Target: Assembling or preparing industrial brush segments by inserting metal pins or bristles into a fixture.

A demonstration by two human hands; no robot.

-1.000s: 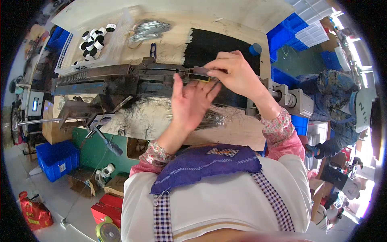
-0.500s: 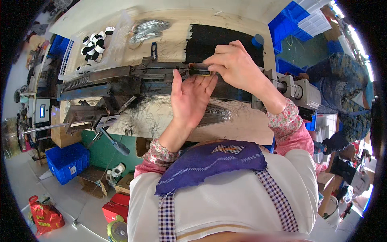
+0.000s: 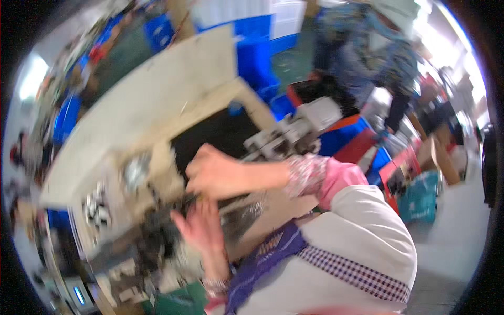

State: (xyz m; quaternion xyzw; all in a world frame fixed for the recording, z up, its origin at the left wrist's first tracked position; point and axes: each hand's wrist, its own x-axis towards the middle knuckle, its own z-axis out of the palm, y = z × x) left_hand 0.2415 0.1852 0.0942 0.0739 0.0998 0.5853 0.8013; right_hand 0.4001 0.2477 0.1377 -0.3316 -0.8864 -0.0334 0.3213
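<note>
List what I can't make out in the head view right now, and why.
- Right hand: anything between its fingertips, hidden by curled fingers and blur.
- Left hand: whether its fingertips touch anything, lost in blur below the right hand.
- Dark metal rail: its fittings, smeared by motion blur.
- Black-and-white round pieces: their count, too small and blurred.
- Purple apron: its end, cut off by the lower edge.
</note>
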